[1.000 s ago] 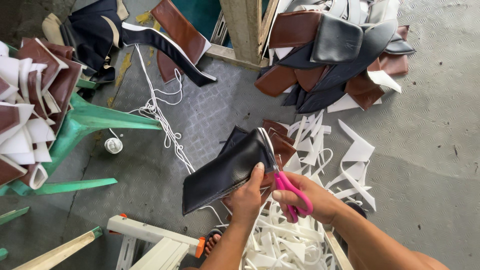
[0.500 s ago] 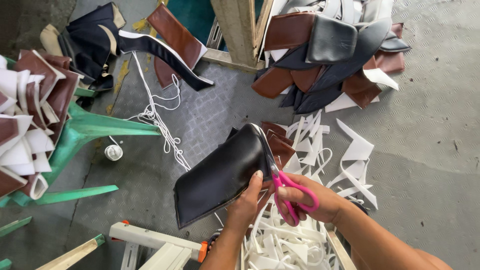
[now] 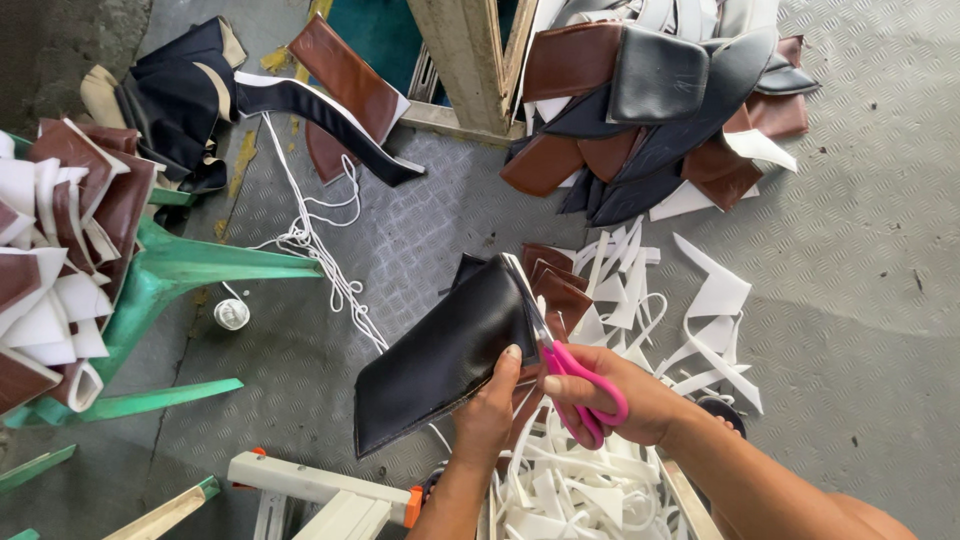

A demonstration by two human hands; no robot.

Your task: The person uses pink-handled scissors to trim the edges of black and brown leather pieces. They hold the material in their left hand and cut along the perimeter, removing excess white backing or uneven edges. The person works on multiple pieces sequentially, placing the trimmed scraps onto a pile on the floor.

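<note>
Down below me, the black padded leather piece [image 3: 445, 360] hangs tilted over the grey floor [image 3: 860, 300], white foam edge up, above the white offcut strips [image 3: 640, 300]. My left hand [image 3: 490, 410] reaches up from below, fingers closed on the piece's lower right edge. My right hand [image 3: 625, 400] comes in from the right, fingers through the pink-handled scissors [image 3: 570, 385], blades along the white edge. Since half a second ago, the piece has tipped a little further down-left.

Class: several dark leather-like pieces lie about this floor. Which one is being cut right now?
The black padded leather-like piece held by the left hand, with pink-handled scissors in the right hand along its edge; the others lie untouched in piles.
</note>
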